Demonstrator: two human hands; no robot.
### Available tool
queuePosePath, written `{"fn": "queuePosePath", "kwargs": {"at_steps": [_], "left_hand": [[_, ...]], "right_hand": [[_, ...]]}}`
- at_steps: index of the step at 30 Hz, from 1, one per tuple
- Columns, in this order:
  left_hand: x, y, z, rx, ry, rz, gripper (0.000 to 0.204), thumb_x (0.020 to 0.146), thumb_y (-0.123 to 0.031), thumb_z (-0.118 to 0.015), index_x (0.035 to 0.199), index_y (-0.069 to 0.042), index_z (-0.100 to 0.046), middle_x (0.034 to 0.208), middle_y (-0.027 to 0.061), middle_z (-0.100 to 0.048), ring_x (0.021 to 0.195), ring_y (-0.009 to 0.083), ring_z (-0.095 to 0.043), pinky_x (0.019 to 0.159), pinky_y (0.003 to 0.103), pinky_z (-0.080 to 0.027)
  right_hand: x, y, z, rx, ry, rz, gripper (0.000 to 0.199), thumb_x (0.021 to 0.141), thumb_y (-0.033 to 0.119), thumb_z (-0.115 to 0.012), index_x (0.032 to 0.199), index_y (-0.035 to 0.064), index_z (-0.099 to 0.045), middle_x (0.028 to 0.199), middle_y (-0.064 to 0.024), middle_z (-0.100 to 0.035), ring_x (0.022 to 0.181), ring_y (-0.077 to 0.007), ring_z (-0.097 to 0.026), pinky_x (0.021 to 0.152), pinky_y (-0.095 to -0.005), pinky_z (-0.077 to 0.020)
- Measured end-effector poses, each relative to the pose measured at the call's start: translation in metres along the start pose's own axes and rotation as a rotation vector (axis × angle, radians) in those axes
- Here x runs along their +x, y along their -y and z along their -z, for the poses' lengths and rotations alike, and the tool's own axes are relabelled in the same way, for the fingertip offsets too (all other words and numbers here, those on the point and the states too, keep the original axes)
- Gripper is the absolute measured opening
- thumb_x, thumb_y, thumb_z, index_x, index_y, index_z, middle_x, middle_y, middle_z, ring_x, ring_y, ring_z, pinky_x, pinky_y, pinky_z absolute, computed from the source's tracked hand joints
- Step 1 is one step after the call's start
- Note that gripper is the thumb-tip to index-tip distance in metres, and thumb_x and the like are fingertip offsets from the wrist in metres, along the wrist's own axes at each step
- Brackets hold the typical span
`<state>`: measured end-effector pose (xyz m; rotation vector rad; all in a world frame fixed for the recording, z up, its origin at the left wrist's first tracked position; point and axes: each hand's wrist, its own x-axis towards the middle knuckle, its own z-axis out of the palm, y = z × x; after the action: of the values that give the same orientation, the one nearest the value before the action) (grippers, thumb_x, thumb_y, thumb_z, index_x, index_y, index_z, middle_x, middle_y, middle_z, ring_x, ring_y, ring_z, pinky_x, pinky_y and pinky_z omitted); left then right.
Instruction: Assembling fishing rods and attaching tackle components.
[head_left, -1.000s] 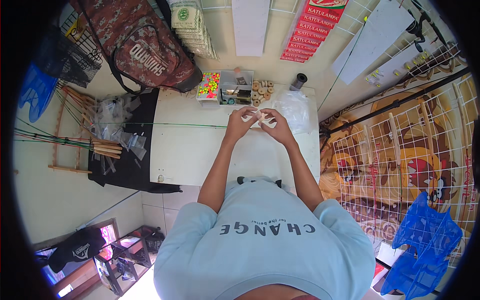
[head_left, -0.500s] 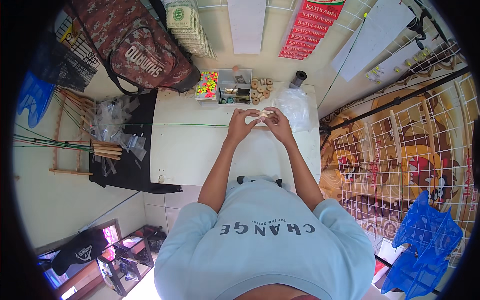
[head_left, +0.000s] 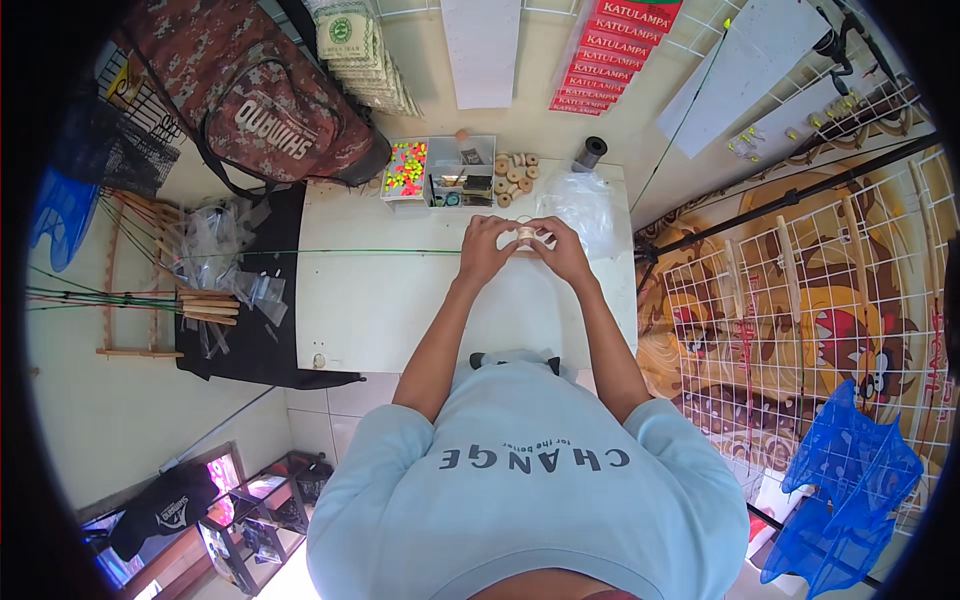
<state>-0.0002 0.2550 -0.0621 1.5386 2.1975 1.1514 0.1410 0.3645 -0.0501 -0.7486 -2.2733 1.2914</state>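
Observation:
Both hands meet over the far part of a white table. My left hand and my right hand together pinch a small pale spool between their fingertips. A thin green rod lies across the table from the left and ends near my left hand. Just beyond the hands stand a clear compartment box and several wooden spools.
A tray of bright coloured beads sits left of the box, a black spool and a clear plastic bag to the right. A camouflage bag hangs at the back left. Wire grid panels stand on the right, rods on the left.
My hands stay together on the spool and have shifted only slightly. Nothing else has moved.

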Motion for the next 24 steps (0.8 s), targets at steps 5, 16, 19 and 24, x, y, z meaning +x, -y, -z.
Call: {"fn": "queuePosePath", "kwargs": {"at_steps": [5, 16, 19, 24], "left_hand": [[0.001, 0.007, -0.008, 0.043, 0.063, 0.032, 0.031, 0.073, -0.017, -0.075, 0.103, -0.016, -0.068, 0.100, 0.0018, -0.066, 0.099, 0.0235, -0.051, 0.092, 0.035, -0.042], [0.004, 0.031, -0.022, 0.000, 0.144, 0.019, 0.049, 0.072, -0.011, -0.073, 0.118, -0.019, -0.058, 0.100, -0.0060, -0.067, 0.104, 0.0239, -0.049, 0.096, 0.037, -0.039], [0.002, 0.032, -0.024, 0.001, 0.167, 0.054, 0.045, 0.071, -0.010, -0.072, 0.114, -0.019, -0.061, 0.099, -0.0060, -0.067, 0.104, 0.0228, -0.049, 0.096, 0.037, -0.038], [0.002, 0.035, -0.029, 0.044, 0.204, 0.068, 0.034, 0.073, -0.012, -0.071, 0.105, -0.019, -0.066, 0.099, -0.0058, -0.068, 0.102, 0.0222, -0.050, 0.094, 0.037, -0.039]], "right_hand": [[0.000, -0.020, -0.005, 0.115, 0.025, -0.107, 0.032, 0.079, 0.009, -0.070, 0.109, 0.0032, -0.060, 0.095, -0.0070, -0.064, 0.081, -0.0125, -0.060, 0.075, -0.0255, -0.0503], [0.001, -0.054, -0.016, 0.161, 0.057, -0.107, 0.037, 0.080, -0.002, -0.065, 0.116, 0.0059, -0.060, 0.106, -0.0091, -0.061, 0.085, -0.0137, -0.063, 0.077, -0.0261, -0.0528], [0.001, -0.062, -0.022, 0.184, 0.050, -0.090, 0.038, 0.079, 0.000, -0.064, 0.116, 0.0087, -0.061, 0.101, -0.0100, -0.062, 0.083, -0.0178, -0.064, 0.077, -0.0287, -0.0533], [0.002, -0.062, -0.025, 0.250, 0.103, -0.262, 0.031, 0.076, 0.001, -0.066, 0.107, 0.0046, -0.060, 0.100, -0.0068, -0.061, 0.083, -0.0153, -0.063, 0.075, -0.0276, -0.0529]]}}
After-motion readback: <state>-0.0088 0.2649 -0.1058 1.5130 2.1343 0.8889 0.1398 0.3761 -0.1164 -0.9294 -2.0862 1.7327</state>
